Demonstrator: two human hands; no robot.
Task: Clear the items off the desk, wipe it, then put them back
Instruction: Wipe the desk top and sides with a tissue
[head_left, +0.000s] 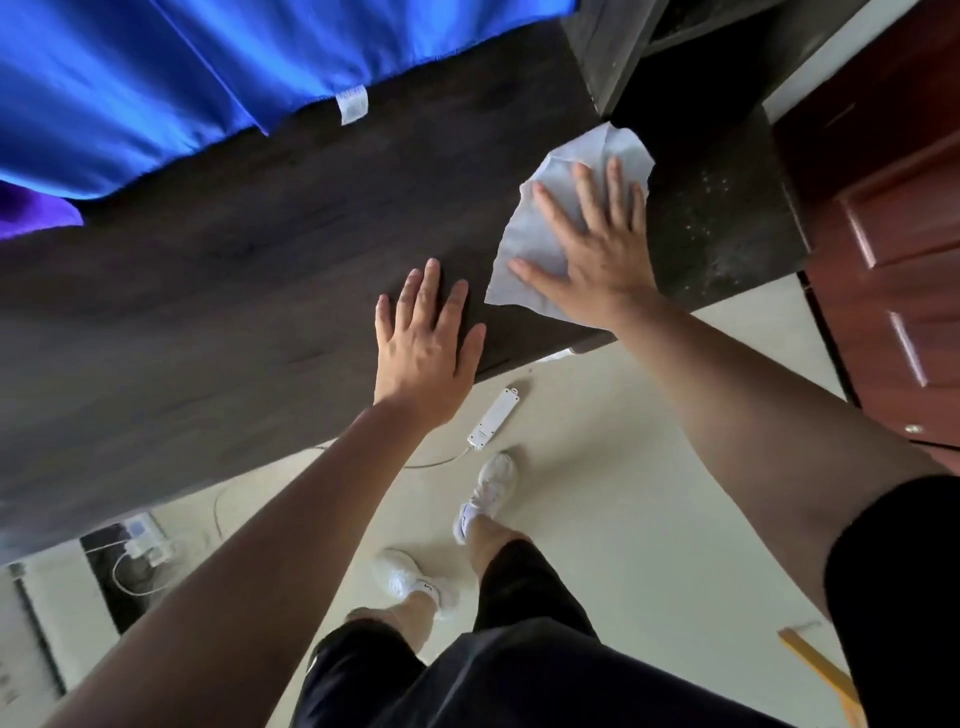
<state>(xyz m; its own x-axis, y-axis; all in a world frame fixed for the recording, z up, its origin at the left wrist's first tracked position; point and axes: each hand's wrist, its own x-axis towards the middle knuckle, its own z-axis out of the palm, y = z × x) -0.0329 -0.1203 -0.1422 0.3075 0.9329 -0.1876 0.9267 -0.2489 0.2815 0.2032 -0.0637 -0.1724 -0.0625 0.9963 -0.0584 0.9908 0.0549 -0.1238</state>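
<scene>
Nearest the camera, in front of the desk's (234, 291) near edge, the person stands in black shorts (519, 670) and white shoes (488, 493) on a pale floor. A white power strip (493, 418) lies on that floor just short of the desk edge. Both bare arms reach forward over the edge. The left arm runs up from the lower left, and the left hand (426, 338) lies palm down on the dark wood just inside the near edge. Its fingers are straight and slightly spread, holding nothing. Further in, toward the desk's right end, the right hand (592, 249) presses flat on a crumpled white cloth (540, 228). Its fingers are extended and fanned and its thumb is stretched out to the left, so it is open rather than gripping. The cloth lies on the desk top under that palm, showing around the fingers. Along the desk's far side hangs blue fabric (182, 78) with a small white label (352, 104).
</scene>
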